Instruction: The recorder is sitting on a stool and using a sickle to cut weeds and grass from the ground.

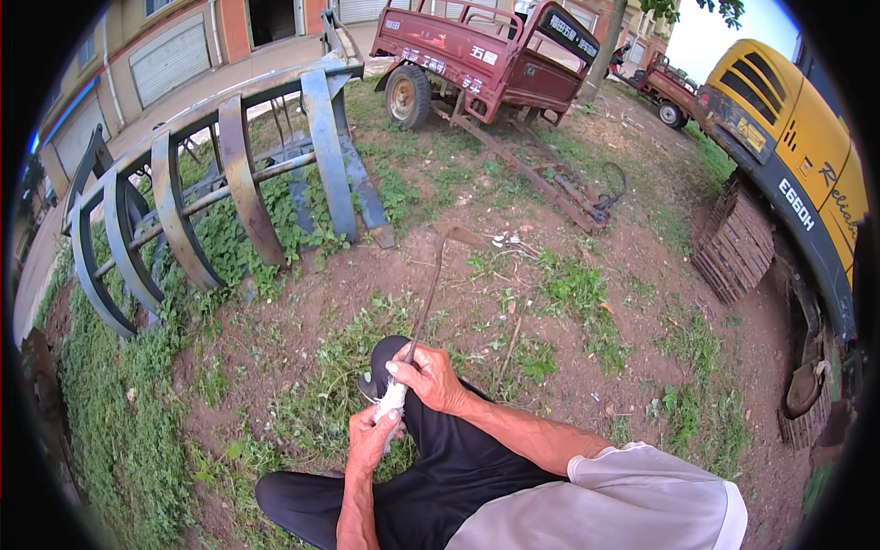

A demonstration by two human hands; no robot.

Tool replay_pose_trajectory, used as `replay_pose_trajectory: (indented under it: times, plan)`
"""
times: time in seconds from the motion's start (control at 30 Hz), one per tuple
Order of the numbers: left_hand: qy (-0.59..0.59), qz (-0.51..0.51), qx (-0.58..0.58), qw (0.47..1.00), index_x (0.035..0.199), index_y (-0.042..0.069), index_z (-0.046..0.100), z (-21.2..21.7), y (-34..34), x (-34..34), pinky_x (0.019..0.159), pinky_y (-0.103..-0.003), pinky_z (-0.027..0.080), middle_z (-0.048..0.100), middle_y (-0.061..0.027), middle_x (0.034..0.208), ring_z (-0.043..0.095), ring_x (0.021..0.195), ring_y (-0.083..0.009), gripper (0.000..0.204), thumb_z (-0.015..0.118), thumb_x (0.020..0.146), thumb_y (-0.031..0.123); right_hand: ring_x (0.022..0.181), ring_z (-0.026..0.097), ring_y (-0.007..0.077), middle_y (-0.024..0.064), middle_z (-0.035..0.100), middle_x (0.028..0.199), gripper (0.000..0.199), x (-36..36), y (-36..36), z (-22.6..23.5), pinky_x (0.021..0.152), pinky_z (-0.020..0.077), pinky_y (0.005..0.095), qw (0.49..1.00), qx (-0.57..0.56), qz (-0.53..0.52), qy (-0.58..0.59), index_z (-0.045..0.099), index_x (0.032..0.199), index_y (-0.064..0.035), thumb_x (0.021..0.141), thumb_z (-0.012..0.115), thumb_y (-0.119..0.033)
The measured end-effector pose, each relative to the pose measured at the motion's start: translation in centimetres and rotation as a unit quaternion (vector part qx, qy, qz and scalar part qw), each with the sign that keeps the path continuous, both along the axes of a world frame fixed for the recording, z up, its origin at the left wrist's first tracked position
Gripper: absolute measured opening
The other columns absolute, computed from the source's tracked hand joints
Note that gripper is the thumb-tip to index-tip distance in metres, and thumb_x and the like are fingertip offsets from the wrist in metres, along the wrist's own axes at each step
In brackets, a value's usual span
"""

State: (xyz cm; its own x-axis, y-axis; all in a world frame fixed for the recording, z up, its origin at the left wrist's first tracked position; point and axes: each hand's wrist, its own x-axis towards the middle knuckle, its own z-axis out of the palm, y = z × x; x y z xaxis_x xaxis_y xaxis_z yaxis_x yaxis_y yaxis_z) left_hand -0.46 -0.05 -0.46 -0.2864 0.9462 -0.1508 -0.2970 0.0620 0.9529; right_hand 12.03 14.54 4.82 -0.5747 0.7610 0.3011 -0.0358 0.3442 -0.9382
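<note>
A hoe [424, 312] slants away from me over bare soil, its thin dark shaft bending at the far end into a rusty flat blade [467, 237]. White frayed cloth [392, 401] surrounds or lies along the near end of the shaft, between my hands. My right hand [433, 379] is closed around the shaft just above the cloth, thumb along it. Lower and to the left, my left hand [370, 438] pinches the cloth's lower part. Whether a handle lies inside the cloth is hidden. Both hands are in front of my bent knees in dark trousers [440, 449].
A blue-grey curved metal grapple frame [243, 183] stands in weeds at left. Beyond is a red cargo trailer [477, 60] with a rusty drawbar [550, 183]. A yellow excavator [788, 119] with a track [733, 243] stands at right. Weeds and soil surround me.
</note>
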Motion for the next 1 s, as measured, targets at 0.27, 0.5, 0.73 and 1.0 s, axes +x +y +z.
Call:
replay_pose_trajectory:
  times: [0.27,0.5,0.73,1.0]
  plan:
    - [0.008,0.0,-0.009,1.0,0.096,-0.001,0.07,0.0,0.0,-0.1,0.061,-0.026,0.051,0.068,-0.0036,0.076,0.062,0.065,-0.0096,0.038,0.077,0.087,0.035,0.069,0.059,0.0088,0.0053,0.064,0.074,0.029,0.1,-0.2,0.9,0.062,0.0482,0.0285,1.0,-0.025,0.013,0.001,0.064,0.087,0.0031,0.094,0.067,-0.025]
    - [-0.001,0.018,-0.002,1.0,0.092,0.0,0.071,-0.4,0.0,-0.1,0.06,-0.026,0.05,0.068,-0.0023,0.075,0.061,0.064,-0.009,0.026,0.082,0.082,0.022,0.067,0.062,0.0112,0.0078,0.066,0.074,0.028,0.0,-0.1,0.2,0.06,0.0488,0.0298,1.0,-0.019,0.014,0.008,0.064,0.087,0.0027,0.093,0.067,-0.025]
    - [0.018,0.022,0.0,1.0,0.089,0.001,0.071,-0.4,0.1,-0.1,0.06,-0.025,0.047,0.067,-0.0007,0.075,0.06,0.064,-0.008,0.024,0.084,0.079,0.018,0.063,0.062,0.0136,0.01,0.067,0.072,0.028,-0.1,-0.1,-0.3,0.057,0.0476,0.0312,1.0,-0.009,0.007,0.025,0.064,0.086,0.0024,0.092,0.068,-0.024]
    - [0.006,0.03,0.006,1.0,0.091,0.001,0.07,0.0,0.1,-0.1,0.06,-0.024,0.047,0.067,-0.0004,0.077,0.058,0.065,-0.0068,0.024,0.085,0.077,0.013,0.07,0.059,0.008,0.0044,0.064,0.075,0.025,0.0,-0.3,0.8,0.061,0.0481,0.0275,1.0,-0.016,0.027,0.004,0.063,0.089,0.0025,0.095,0.066,-0.022]
